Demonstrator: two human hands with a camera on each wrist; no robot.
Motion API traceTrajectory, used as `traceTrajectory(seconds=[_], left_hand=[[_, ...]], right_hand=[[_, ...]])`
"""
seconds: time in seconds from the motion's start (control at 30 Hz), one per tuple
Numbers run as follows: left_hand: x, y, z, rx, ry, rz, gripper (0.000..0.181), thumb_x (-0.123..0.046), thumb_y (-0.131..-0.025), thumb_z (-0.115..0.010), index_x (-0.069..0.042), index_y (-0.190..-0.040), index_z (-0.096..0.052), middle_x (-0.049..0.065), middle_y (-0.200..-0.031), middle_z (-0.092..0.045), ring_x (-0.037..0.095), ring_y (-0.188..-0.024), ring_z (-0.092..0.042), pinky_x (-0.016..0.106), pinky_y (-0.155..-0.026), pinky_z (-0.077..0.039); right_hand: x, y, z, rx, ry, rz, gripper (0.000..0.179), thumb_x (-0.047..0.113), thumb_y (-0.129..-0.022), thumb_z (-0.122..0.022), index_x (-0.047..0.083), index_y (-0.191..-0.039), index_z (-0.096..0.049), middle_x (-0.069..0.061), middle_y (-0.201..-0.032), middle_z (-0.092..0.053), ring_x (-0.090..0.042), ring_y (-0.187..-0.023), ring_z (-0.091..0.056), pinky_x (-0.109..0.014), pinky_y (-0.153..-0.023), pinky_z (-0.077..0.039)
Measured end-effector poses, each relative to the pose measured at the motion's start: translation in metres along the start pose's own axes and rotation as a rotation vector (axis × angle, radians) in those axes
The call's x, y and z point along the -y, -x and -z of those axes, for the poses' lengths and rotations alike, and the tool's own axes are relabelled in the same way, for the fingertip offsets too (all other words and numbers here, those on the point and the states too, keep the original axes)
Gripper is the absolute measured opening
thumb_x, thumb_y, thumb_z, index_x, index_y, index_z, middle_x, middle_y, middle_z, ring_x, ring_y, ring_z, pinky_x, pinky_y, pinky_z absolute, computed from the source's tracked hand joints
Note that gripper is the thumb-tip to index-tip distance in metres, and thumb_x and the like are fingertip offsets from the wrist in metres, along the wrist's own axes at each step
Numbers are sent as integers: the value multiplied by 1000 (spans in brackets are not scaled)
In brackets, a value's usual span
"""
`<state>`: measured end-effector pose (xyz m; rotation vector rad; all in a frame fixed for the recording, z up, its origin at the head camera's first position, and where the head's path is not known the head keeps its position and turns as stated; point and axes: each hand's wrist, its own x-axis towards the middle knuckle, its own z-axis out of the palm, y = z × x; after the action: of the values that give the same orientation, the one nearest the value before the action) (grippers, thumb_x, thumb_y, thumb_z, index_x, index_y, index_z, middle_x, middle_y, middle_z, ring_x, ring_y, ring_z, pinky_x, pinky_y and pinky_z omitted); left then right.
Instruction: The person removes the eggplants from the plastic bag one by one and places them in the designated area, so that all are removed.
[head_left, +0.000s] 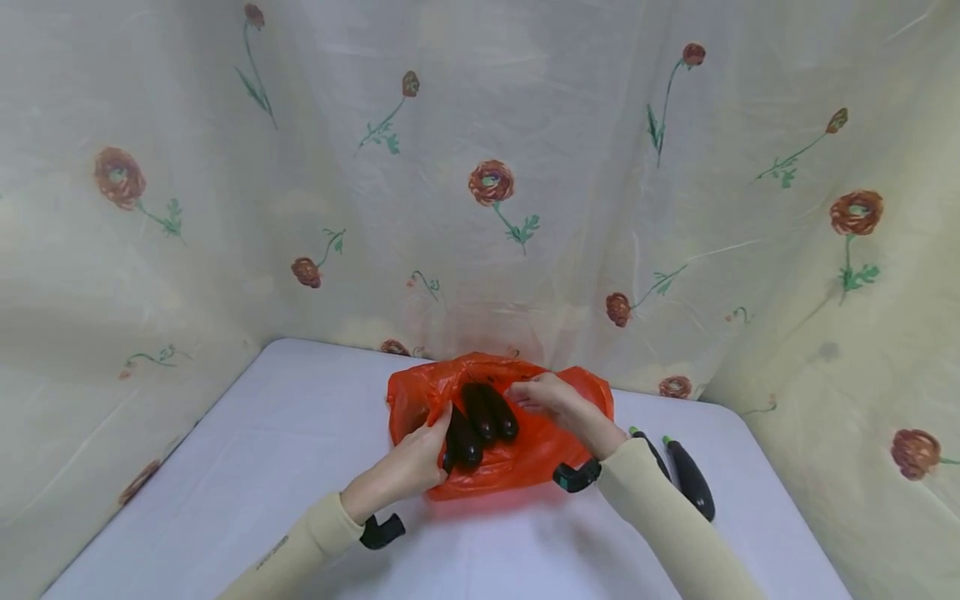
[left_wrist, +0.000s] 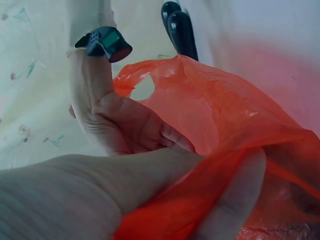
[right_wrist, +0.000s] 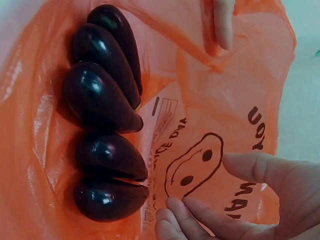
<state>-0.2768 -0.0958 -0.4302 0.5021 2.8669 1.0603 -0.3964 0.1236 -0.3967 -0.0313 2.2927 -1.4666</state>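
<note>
A red plastic bag (head_left: 540, 454) lies spread on the table, with several dark eggplants (right_wrist: 95, 95) lying side by side in it. My left hand (head_left: 412, 458) grips the bag's near left edge; in the left wrist view the film (left_wrist: 165, 215) passes between its thumb and fingers. My right hand (head_left: 551, 396) hovers over the right part of the bag, right of the eggplants. In the right wrist view its thumb and loosely bent fingers stand apart with nothing between them, near a smiley face printed on the film (right_wrist: 195, 165).
Two more eggplants (head_left: 690, 479) lie on the white table (head_left: 300, 417) to the right, partly behind my right forearm. A flower-patterned curtain (head_left: 450, 125) rises behind the table and along both sides. Each wrist wears a black camera mount (head_left: 382, 531).
</note>
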Motion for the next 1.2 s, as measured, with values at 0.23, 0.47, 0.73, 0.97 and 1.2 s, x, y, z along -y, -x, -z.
traceTrajectory(seconds=[0.23,0.47,0.73,0.97,1.2], left_hand=[[-2,-1,0,14,-10,37,102,9,-75,-74,-1,-154,-9,25,-141,-46,17,-64,-54,28,-64,-57],[-3,0,-1,20,-22,42,101,9,-76,-74,0,-154,-10,24,-136,-49,16,-64,-53,27,-64,-57],[-2,-1,-2,26,-16,35,102,8,-76,-74,-1,-154,-9,24,-127,-54,16,-62,-51,23,-58,-54],[-1,0,-2,33,-4,31,102,8,-76,-73,-1,-154,-8,24,-132,-50,16,-60,-49,22,-57,-52],[-2,1,-2,41,3,38,103,8,-77,-73,-3,-155,-6,25,-127,-52,15,-57,-47,22,-53,-48]], right_hand=[[3,-7,0,-22,-19,-21,26,20,-91,-64,0,-107,-68,-14,-111,-65,-22,-92,-60,-35,-94,-51],[0,-17,-4,-64,15,-48,27,19,-90,-64,-1,-109,-67,-10,-103,-68,-21,-90,-63,-39,-99,-50],[-7,-25,-9,-80,31,-71,21,15,-90,-65,0,-104,-71,-3,-81,-63,-20,-81,-60,-43,-101,-48],[-10,-29,-14,-103,14,-105,22,16,-89,-67,2,-106,-71,-7,-89,-67,-23,-86,-61,-43,-103,-46],[-19,-24,-15,-60,10,-71,25,18,-93,-60,3,-109,-71,-16,-119,-64,-32,-109,-56,-46,-108,-41]])
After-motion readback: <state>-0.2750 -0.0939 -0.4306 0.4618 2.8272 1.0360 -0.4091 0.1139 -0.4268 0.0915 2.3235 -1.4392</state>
